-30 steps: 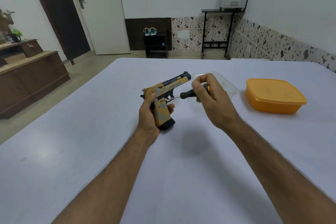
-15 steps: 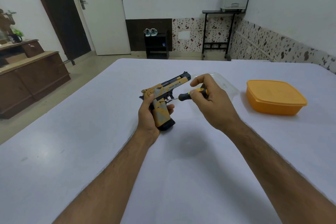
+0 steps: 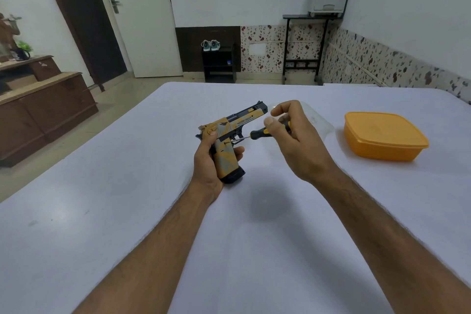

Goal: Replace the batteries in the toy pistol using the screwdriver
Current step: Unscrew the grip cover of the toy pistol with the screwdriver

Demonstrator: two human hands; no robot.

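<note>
Toy pistol (image 3: 230, 141), tan-and-black plastic, stands butt-down at bench (image 3: 127, 211) centre, left hand (image 3: 207, 160) wrapping its grip to steady it — right-hand fingers (image 3: 269, 122) pinch the black-and-yellow screwdriver (image 3: 265, 131), tip at nine o'clock on a grip screw.

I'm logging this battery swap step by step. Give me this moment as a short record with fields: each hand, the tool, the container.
left hand: wrapped around the toy pistol grip, held above the table
right hand: pinching the screwdriver handle
screwdriver tip: at a screw on the side of the grip
orange container: lid on, on the table to the right, untouched
battery cover: not visibly open
</note>
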